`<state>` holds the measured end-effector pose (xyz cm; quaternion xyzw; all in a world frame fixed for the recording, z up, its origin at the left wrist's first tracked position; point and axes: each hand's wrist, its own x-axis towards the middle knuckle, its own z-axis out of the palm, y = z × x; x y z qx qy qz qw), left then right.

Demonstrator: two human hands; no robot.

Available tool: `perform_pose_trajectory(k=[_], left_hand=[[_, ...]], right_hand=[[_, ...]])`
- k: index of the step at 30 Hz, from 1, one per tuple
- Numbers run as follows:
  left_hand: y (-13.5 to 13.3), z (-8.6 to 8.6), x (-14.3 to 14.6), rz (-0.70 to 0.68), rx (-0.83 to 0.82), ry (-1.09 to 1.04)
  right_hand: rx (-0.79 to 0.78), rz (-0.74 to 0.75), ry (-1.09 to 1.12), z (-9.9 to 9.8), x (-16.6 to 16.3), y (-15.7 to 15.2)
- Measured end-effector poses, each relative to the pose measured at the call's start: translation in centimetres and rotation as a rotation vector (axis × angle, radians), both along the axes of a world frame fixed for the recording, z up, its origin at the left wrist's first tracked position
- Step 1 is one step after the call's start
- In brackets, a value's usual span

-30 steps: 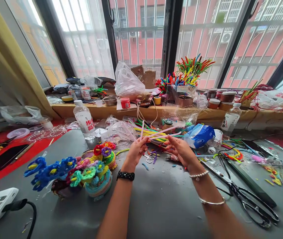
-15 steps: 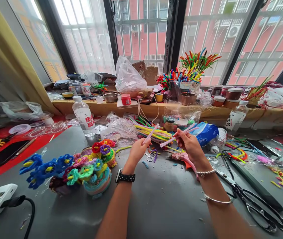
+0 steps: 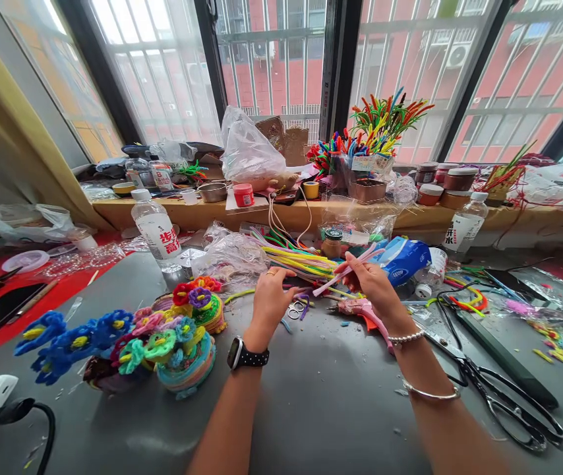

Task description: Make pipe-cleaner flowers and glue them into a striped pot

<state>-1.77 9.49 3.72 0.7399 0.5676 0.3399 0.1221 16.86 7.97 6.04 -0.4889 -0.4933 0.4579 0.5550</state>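
Note:
Pale pink pipe cleaners [image 3: 327,284] are pinched in my right hand [image 3: 368,280], their ends pointing down and left above the table. My left hand [image 3: 272,300] is beside them with its fingers apart and nothing visible in it. A bundle of yellow, green and pink pipe cleaners [image 3: 301,260] lies just behind both hands. Small scissors [image 3: 295,311] and a purple pipe cleaner piece [image 3: 304,307] rest between the hands. Below my right wrist is a pink glue gun [image 3: 360,309], partly hidden by the arm.
Pipe-cleaner flowers in blue [image 3: 81,342] and other colours stand in pots at the left. Large black-handled scissors [image 3: 503,396] lie at the right. Behind are a blue packet [image 3: 405,260], a water bottle [image 3: 155,227] and a cluttered sill [image 3: 192,214].
The pink pipe cleaner that was in my left hand is gone from it, and the left fingers have spread. My right hand keeps its pink pipe cleaners. The view has shifted slightly.

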Motion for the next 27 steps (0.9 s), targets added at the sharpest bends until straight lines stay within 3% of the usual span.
perform_pose_trajectory(k=[2,5,8,11,15,19,23,25,27], left_hand=[[-0.1,0.1,0.6,-0.171,0.024,-0.207],[-0.4,0.2,1.5,-0.407,-0.149,-0.419],[-0.7,0.2,1.9,-0.477,-0.318,-0.497],[-0.7,0.2,1.8,-0.426,-0.362,-0.524],[-0.3,0.3,0.8,-0.306,-0.223,-0.459],[0.0,0.7,-0.8,-0.050,-0.023,-0.106],[-0.1,0.8,-1.9,0.082,0.010,0.184],[-0.2,0.8,-1.8,0.103,0.041,0.181],[-0.2,0.9,-1.3,0.056,0.073,0.039]], right_hand=[[-0.008,0.039,-0.006,-0.2,-0.2,0.1],[-0.002,0.111,0.009,-0.3,-0.5,0.0],[0.003,0.216,-0.012,-0.5,-0.8,0.0],[-0.010,0.267,-0.067,-0.7,-0.8,0.0],[-0.040,0.214,-0.101,-0.9,-0.6,0.2],[-0.012,0.120,-0.048,-1.0,-0.1,0.4],[0.014,0.085,-0.009,-1.0,0.0,0.4],[-0.005,0.113,0.016,-0.9,-0.3,0.3],[-0.021,0.153,0.047,-0.9,-0.7,0.2]])
